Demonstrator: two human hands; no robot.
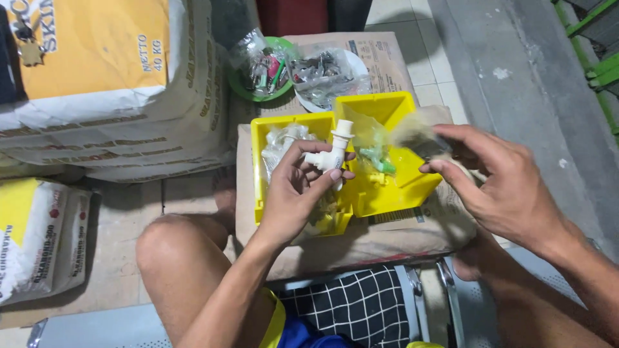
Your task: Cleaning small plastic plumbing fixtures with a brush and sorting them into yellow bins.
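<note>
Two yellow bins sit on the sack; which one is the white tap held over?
The left yellow bin: the left hand holds the white tap over it. The right yellow bin lies nearer the right hand.

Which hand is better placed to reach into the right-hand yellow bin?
Probably the right hand: it hovers beside the right yellow bin, holding only something blurred. The left hand is occupied, gripping a white plastic tap.

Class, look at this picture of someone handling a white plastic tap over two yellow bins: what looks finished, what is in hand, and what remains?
Done: the white plastic tap is out of any bag, bare.
In hand: the left hand pinches it above the yellow bins; the right hand holds a crumpled clear plastic bag.
Left: bagged parts lie in the bins, and two bowls of bagged small parts sit untouched behind.
</note>
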